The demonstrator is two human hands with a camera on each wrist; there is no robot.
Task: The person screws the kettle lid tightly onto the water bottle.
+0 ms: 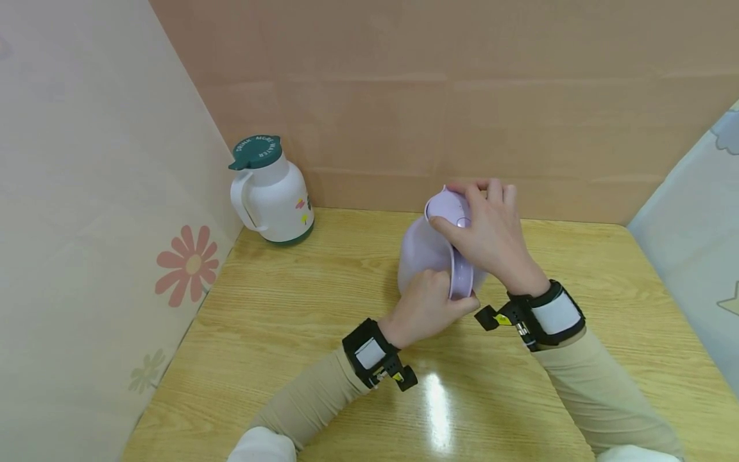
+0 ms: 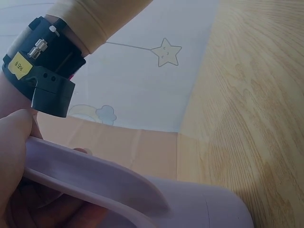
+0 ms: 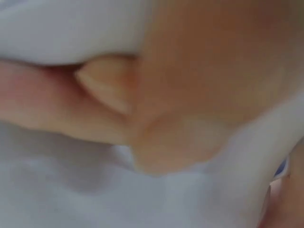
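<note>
A pale lilac jug [image 1: 421,250] (smooth, matte plastic) is held mid-table: its curved handle is gripped by the left hand [image 1: 424,308], its lid clasped by the right hand [image 1: 491,234].

Lilac lidded jug [image 1: 424,253], upright on table, handle nearside
</note>
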